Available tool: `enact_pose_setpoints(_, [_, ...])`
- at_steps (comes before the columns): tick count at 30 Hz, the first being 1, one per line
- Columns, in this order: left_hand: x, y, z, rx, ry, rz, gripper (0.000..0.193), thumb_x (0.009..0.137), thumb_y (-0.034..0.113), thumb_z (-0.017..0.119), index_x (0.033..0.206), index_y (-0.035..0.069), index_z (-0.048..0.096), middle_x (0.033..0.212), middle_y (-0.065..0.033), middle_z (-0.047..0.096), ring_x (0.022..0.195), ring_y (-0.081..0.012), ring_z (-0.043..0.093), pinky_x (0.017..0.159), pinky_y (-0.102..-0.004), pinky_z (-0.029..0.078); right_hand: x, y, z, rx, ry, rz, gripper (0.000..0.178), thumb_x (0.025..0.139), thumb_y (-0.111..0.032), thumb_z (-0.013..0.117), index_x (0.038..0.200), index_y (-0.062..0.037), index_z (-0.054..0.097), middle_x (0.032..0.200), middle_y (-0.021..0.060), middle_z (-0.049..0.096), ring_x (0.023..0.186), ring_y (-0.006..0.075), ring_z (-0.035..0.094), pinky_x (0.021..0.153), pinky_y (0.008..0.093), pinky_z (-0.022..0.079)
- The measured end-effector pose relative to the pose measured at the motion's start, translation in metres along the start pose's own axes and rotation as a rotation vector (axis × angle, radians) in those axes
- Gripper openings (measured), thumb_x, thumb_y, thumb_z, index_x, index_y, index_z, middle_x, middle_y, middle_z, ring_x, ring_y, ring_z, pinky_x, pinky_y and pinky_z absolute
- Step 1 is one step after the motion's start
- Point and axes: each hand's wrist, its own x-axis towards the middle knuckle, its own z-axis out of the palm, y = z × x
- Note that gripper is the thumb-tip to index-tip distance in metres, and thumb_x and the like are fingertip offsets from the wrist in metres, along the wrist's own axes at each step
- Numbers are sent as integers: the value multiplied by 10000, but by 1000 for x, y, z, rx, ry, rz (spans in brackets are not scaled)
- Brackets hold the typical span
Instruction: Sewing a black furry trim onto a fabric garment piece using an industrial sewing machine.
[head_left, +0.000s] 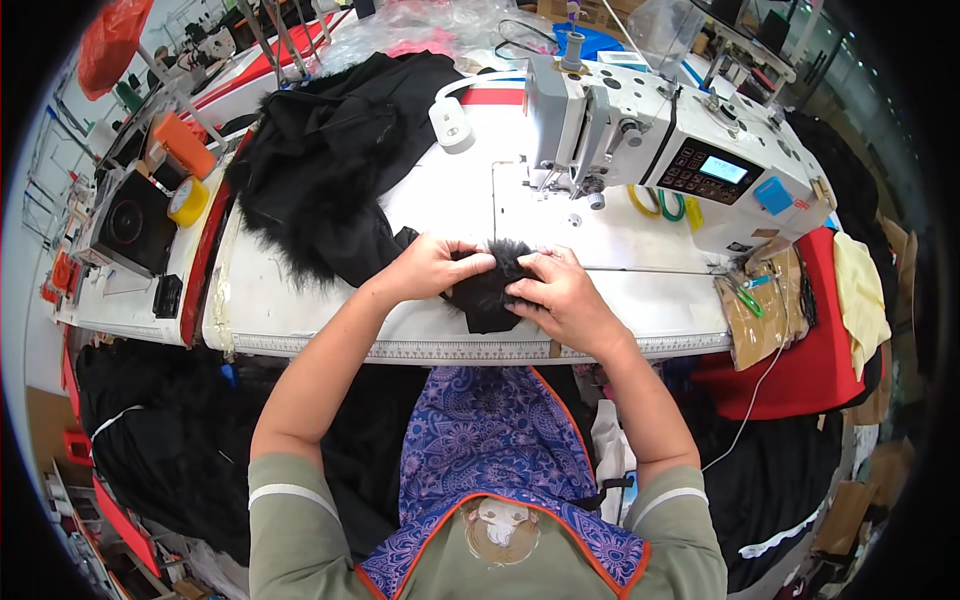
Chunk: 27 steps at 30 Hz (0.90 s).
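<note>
A: What is taken up by the most space?
B: The white table (680, 300), along whose front edge a ruler strip (430, 350) is fixed. At its back right, a white sewing machine (650, 125) is mounted, with its screen lit.
A: And on the left?
B: A large black garment (340, 130) is spread there in folds, edged with fluffy fur. A red cloth (800, 350) is draped over the right end, and a yellow cloth (860, 300) is hung beside it.
A: How are the hands placed?
B: Both are held over the front of the table, below the needle area. By the left hand (430, 268), the left side of a black furry piece (490, 300) is pinched between thumb and fingers. By the right hand (565, 295), its right side is gripped, with the fingers bent.
A: Where is that piece, exactly?
B: It is held between the hands, its lower end just short of the ruler strip. Whether it is joined to the garment cannot be told.
A: Anything smaller?
B: A green tool (749, 302) is laid on a brown packet (775, 320) at the right.
</note>
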Motion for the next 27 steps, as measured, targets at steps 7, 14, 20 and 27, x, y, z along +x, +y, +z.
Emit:
enact_pose_setpoints(7, [7,-23,-11,-518,-125,37,193,964,208,606,1041,41,663,856,6,649,662,-66,599,567,-230,496,2,-12,-10,-117,-133,-85,248,688,-166,799,920,-115,728,1051,162,606,1038,338,556,946,433,404])
enact_pose_setpoints(14, [4,-4,-15,-233,-84,55,214,927,129,645,1106,11,653,898,-10,663,701,-61,599,584,-226,502,0,-9,-6,218,-23,73,209,737,-87,761,932,-32,711,1070,181,601,1001,342,583,887,399,464])
enact_pose_setpoints(20, [6,-4,-18,-221,-124,80,291,954,182,612,1172,-9,629,876,-5,658,699,-58,581,561,-224,503,1,-7,-13,485,-32,273,182,763,-34,729,932,20,687,1025,165,614,960,288,620,831,326,489])
enact_pose_setpoints(27, [4,-3,-11,-354,-107,-39,245,972,210,584,1157,61,644,863,33,645,645,-27,556,536,-207,457,-1,-5,-11,534,-17,284,160,760,-41,732,899,24,687,1005,153,615,944,272,619,827,329,488])
